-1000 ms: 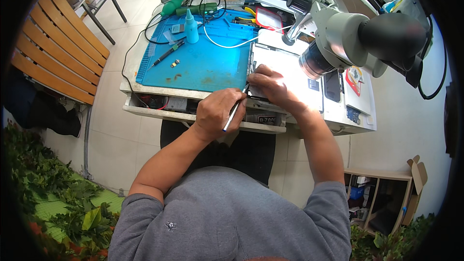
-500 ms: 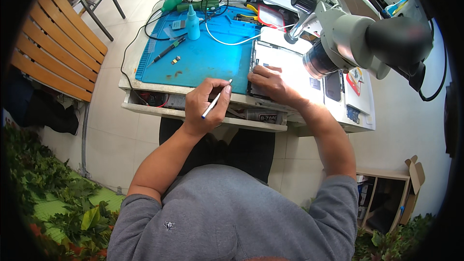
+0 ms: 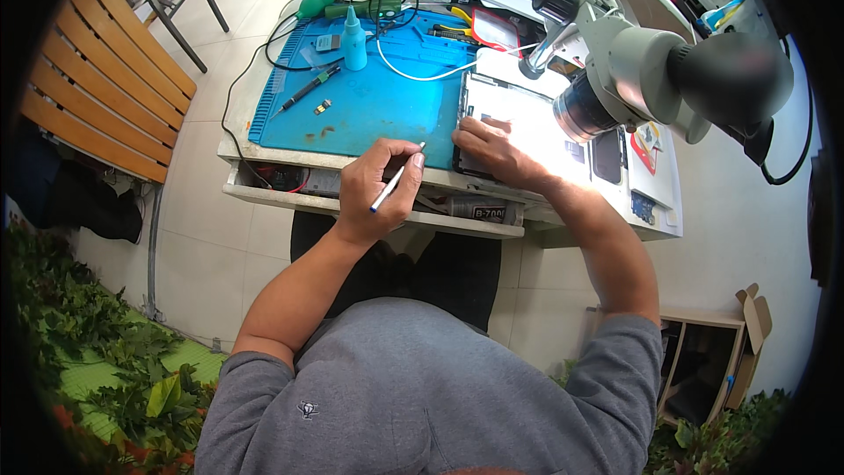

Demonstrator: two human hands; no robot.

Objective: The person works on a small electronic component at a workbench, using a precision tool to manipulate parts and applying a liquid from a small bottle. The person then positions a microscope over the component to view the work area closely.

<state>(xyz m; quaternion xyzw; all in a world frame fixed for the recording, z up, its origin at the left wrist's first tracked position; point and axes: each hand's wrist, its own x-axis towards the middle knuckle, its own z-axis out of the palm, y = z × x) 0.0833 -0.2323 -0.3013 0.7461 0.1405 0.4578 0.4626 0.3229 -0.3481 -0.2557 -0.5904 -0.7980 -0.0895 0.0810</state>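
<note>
Wht tool (image 3: 398, 180): held, L hand (image 3: 378, 185), at mat (image 3: 378, 110) front edge. Device (image 3: 525, 110): touched, R hand (image 3: 491, 151), mat R edge; grip unclear. Gap betw.

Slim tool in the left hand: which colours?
The slim tool is white with a blue end; head view.

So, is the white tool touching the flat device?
Apart: the head view shows blue mat between the white tool, in the left hand, and the flat device.

Electronics repair workshop: microscope (image 3: 635, 66), blue work mat (image 3: 396, 114)
</note>
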